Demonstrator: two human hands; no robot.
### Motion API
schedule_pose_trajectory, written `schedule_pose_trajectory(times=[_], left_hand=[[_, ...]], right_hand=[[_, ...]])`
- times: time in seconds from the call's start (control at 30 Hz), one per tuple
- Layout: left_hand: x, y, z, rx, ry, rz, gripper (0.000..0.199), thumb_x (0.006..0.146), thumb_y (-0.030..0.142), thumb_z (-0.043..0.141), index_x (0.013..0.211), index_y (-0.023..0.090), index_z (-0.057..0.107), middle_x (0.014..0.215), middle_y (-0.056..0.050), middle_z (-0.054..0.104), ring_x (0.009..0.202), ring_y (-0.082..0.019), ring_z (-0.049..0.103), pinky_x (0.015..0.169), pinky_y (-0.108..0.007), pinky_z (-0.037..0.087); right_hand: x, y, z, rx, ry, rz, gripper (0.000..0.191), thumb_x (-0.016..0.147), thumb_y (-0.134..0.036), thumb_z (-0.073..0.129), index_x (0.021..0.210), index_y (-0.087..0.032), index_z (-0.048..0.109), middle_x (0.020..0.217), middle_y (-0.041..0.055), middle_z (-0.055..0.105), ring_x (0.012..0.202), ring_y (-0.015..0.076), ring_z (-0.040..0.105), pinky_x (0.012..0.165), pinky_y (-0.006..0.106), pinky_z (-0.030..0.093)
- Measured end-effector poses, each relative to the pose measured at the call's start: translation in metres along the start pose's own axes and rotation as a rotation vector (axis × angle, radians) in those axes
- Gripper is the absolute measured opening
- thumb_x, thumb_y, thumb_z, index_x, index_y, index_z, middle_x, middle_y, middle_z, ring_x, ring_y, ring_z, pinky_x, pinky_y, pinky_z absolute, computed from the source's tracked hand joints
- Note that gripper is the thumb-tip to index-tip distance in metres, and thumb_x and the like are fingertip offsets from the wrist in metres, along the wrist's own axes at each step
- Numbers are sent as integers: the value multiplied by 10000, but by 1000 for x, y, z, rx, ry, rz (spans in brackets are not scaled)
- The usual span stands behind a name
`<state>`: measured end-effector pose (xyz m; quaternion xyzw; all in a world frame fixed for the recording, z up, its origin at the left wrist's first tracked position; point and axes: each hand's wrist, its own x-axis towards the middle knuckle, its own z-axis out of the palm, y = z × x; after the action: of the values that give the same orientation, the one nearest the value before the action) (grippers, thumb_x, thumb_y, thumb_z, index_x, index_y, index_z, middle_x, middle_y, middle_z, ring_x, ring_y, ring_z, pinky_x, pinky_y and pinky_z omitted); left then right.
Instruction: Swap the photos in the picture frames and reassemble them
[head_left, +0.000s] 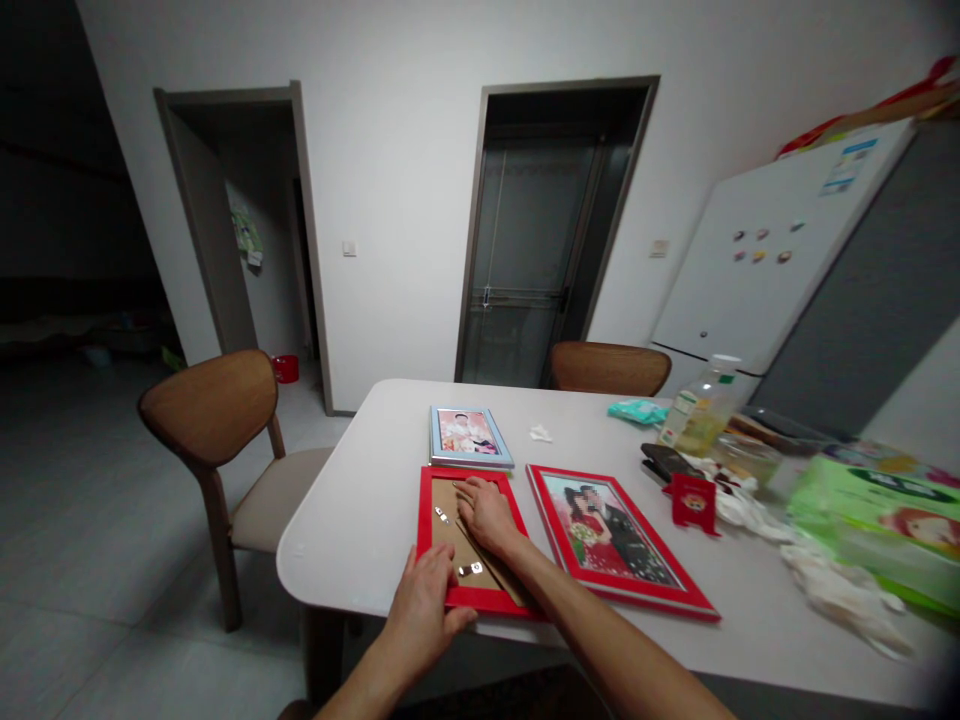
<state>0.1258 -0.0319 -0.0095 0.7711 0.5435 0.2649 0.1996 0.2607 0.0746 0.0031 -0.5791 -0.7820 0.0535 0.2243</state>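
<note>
A red picture frame (427,508) lies face down on the table, its brown backing board (444,545) facing up. Small metal clips (470,569) sit on the board, and a narrow brown stand leg (487,556) runs along it. My left hand (424,605) grips the frame's near left corner, thumb by the front edge and fingertips over the side. Across the upper part of the backing lies my right hand (486,512), fingers stretched out and flat, hiding part of the board. Another red frame (622,530) with a couple's photo lies face up to the right.
Beyond the red frame lies a light-blue framed photo (471,437). On the table's right stand a bottle (699,405), a red card (694,503), a dark phone-like object (667,463), crumpled tissues (840,590) and a green tissue pack (885,515). Wooden chairs (214,405) flank the white table (352,540).
</note>
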Motion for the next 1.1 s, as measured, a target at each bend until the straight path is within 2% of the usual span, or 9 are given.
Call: schedule_pose_trajectory(times=[0.1,0.23,0.37,0.47,0.6,0.7,0.87,0.97,1.1], left_hand=[[-1,1,-1,0,-20,-2,618,626,299,622,1178,116,414,1238,-148,438,1160,-263,369,995,-455,216],[-3,-1,0,-1,-11,5,622,634,287,607,1197,134,391,1258,-127,421,1181,-252,341,1005,-457,194],[-5,-1,1,-44,10,0,552,656,294,579,1164,151,419,1295,-113,374,1199,-250,311,1006,-460,194],[-4,0,-2,-129,30,-17,502,677,275,549,1141,131,423,1316,-122,334,1208,-231,295,1012,-417,209],[3,3,-11,-300,94,-99,496,714,247,498,1166,104,354,1314,-149,319,1195,-201,320,990,-341,269],[15,4,-17,-498,157,-132,404,734,249,476,1109,138,374,1215,-126,452,1119,-189,423,952,-336,321],[32,3,-30,-951,238,-200,400,727,244,478,1089,164,325,905,-64,635,786,-177,613,689,-318,482],[32,-9,-45,-1036,309,-274,443,705,232,512,1102,166,325,709,-4,644,605,-156,619,568,-276,483],[20,-48,-69,-985,381,-360,429,716,227,526,1105,183,351,714,-2,643,605,-144,619,555,-251,476]], right_hand=[[-17,8,-8,47,25,-11,332,747,-314,449,1018,-173,581,1000,82,556,916,177,475,782,250,321],[-42,13,-20,3,-93,-5,336,665,-394,530,913,-181,609,844,62,557,756,159,501,655,227,347],[-47,7,-23,34,-87,-21,232,645,-279,528,830,-167,614,787,54,561,738,145,504,633,206,344],[-42,5,-24,78,-66,14,249,598,-228,541,825,-155,613,797,65,593,745,154,521,627,207,349],[-36,5,-35,115,-74,-1,220,583,-209,531,774,-148,620,768,65,624,700,152,536,602,211,346],[-35,-1,-48,130,-56,5,239,592,-219,523,797,-152,626,786,61,630,694,154,540,595,216,347],[-39,-29,-63,198,-2,-34,295,609,-256,547,878,-162,623,868,68,612,796,178,533,686,239,370],[-42,-33,-62,299,39,-83,333,682,-314,517,971,-166,593,927,75,590,852,177,523,743,247,379],[-42,-5,-55,245,76,10,340,742,-316,459,1005,-133,573,975,102,571,894,185,518,783,258,375]])
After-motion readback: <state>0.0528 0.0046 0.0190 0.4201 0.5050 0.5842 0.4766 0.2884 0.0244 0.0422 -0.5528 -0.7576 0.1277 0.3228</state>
